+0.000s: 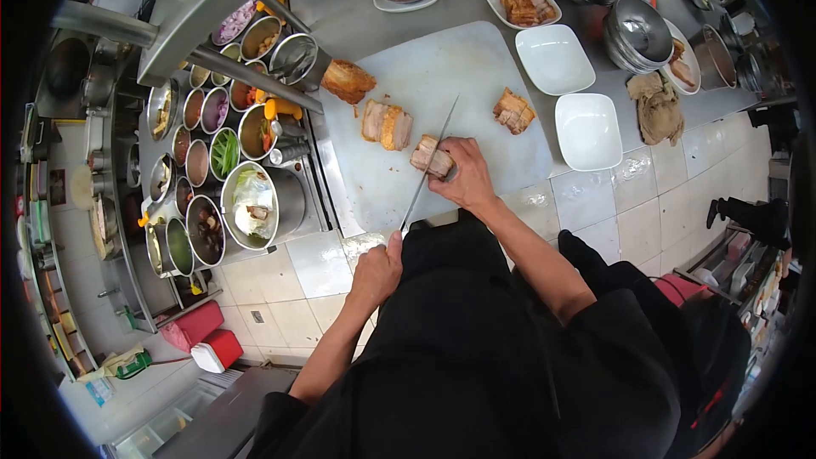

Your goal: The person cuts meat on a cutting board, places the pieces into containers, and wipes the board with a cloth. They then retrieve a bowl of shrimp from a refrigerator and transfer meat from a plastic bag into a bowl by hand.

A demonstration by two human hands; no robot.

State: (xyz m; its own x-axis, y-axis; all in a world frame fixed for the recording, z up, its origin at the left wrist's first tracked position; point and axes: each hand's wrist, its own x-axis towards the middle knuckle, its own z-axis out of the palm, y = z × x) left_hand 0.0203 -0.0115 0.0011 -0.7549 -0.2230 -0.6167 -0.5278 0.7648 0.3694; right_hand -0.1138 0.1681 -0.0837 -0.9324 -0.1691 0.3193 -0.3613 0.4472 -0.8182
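Observation:
My left hand (378, 274) is closed around the handle of a long knife (416, 191), its blade pointing away from me. The blade lies across a piece of roasted pork belly (427, 155) on the white cutting board (459, 55). Fingers of my right hand (467, 177) grip that piece from its right side, close to the blade. Sliced pork belly (387, 125) rests to the left on the board, and a browned chunk (347, 82) sits at its upper left. Another cut portion (513, 111) lies toward the board's right edge.
White square dishes (588, 133) stand right of the board, near a crumpled cloth (657, 109) and stacked metal bowls (637, 30). A dish of pork (525, 7) sits farther back. On the left are several ingredient containers (206, 229) and a large pot (252, 205).

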